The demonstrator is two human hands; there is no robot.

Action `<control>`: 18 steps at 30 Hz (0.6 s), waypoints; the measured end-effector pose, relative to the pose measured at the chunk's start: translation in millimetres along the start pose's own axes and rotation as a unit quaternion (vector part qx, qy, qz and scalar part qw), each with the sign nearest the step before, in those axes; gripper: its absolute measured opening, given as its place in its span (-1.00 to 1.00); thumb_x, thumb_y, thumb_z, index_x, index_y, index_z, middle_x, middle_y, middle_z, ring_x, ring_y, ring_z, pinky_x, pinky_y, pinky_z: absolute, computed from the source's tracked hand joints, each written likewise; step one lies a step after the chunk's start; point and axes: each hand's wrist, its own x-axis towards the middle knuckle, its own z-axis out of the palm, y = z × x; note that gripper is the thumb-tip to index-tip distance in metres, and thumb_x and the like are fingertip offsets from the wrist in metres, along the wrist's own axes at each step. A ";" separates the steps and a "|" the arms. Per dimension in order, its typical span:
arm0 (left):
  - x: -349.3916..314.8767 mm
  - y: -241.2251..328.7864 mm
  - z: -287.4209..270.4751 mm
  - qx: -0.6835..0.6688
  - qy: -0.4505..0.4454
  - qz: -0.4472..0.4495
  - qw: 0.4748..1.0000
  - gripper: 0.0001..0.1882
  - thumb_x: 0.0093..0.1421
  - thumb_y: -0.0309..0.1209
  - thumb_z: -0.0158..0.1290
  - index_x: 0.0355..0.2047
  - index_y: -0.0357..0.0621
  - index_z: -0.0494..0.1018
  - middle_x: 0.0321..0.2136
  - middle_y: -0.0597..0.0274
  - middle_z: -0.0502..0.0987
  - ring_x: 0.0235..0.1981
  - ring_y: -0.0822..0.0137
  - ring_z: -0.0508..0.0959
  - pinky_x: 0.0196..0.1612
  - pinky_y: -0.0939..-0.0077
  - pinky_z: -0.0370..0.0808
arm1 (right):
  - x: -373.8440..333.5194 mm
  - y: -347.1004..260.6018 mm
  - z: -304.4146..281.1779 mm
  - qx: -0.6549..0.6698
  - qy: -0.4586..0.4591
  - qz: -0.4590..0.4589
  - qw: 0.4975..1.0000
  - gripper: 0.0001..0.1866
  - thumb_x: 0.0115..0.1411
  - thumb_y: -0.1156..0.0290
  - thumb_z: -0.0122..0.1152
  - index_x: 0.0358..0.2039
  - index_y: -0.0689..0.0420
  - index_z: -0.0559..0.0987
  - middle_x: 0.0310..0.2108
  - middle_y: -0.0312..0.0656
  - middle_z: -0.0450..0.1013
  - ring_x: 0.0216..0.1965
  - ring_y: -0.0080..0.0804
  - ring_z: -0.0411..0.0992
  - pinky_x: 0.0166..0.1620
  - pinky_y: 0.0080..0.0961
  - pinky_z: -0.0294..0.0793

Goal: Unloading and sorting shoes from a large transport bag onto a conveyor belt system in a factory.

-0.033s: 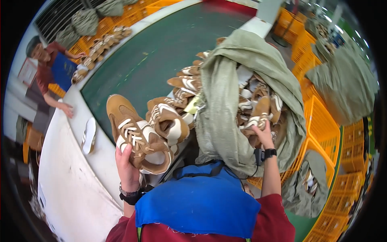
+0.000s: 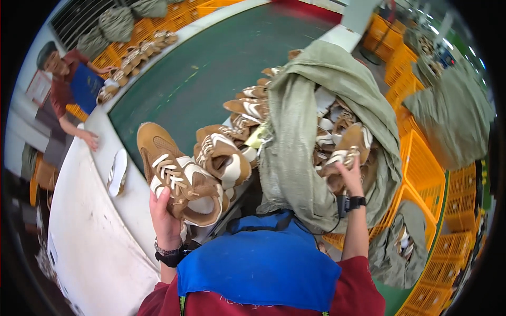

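Observation:
My left hand [image 2: 166,217] is closed on a brown sneaker [image 2: 171,171] with white laces and stripes, its toe pointing away from me. Inside an open grey-green woven sack [image 2: 295,126] on my right, my right hand [image 2: 352,176] grips the laced part of another brown sneaker [image 2: 352,141], tilted toe up. More brown and white shoes [image 2: 338,110] lie jumbled beneath it in the sack. Between the left sneaker and the sack, further sneakers [image 2: 224,158] stand in a row running away along the belt. A yellow-green tag [image 2: 256,138] shows at the sack's side.
A green conveyor belt [image 2: 179,84] with a white rim spans the front. One pale insole-like piece [image 2: 117,173] rests on that rim at left. Beyond it, a co-worker [image 2: 68,87] stands near another shoe row [image 2: 139,58]. Orange crates [image 2: 421,163] and covered sacks [image 2: 448,116] line the right.
My right hand has shifted slightly right, and the sneaker in it has turned with its toe leaning further right. The left hand keeps its hold.

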 end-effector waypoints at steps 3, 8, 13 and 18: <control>-8.0 13.3 -19.4 0.009 0.045 0.033 0.998 -0.54 0.16 -0.46 -0.10 0.07 -0.28 0.14 -0.07 0.12 0.37 -0.09 0.31 0.43 -0.05 0.42 0.40 | 11.2 -87.4 2.3 0.070 -0.055 -0.131 0.987 -0.24 -0.02 0.40 0.27 0.15 0.24 0.10 -0.05 -0.11 0.30 -0.08 -0.42 0.31 -0.02 -0.53 0.31; -23.5 25.4 -55.1 0.023 0.129 0.106 0.986 -0.65 0.18 -0.42 -0.08 -0.02 -0.25 0.27 -0.20 0.19 0.46 -0.20 0.38 0.49 -0.13 0.47 0.44 | 35.8 -207.9 86.2 -0.023 -0.346 -0.258 0.902 -0.10 -0.06 0.44 0.29 0.23 0.21 -0.02 -0.02 -0.13 0.31 -0.07 -0.46 0.32 -0.01 -0.57 0.28; -30.8 42.0 -104.7 -0.006 0.225 0.175 0.958 -0.58 0.16 -0.48 -0.05 0.04 -0.25 0.20 -0.13 0.14 0.41 -0.15 0.37 0.47 -0.13 0.50 0.45 | 72.3 -253.0 216.7 -0.320 -0.408 -0.280 0.808 -0.04 -0.17 0.24 0.38 0.18 0.26 0.07 0.03 0.07 0.28 0.05 -0.22 0.28 0.08 -0.46 0.25; -31.9 67.0 -170.7 0.137 0.287 0.230 0.920 -0.58 0.13 -0.49 -0.02 0.01 -0.31 0.20 -0.12 0.16 0.39 -0.16 0.42 0.43 -0.11 0.53 0.41 | 101.1 -206.9 276.2 -0.503 -0.471 -0.280 0.668 -0.16 -0.13 -0.09 0.22 0.04 0.26 0.28 -0.14 0.22 0.38 -0.07 0.05 0.35 -0.02 -0.28 0.33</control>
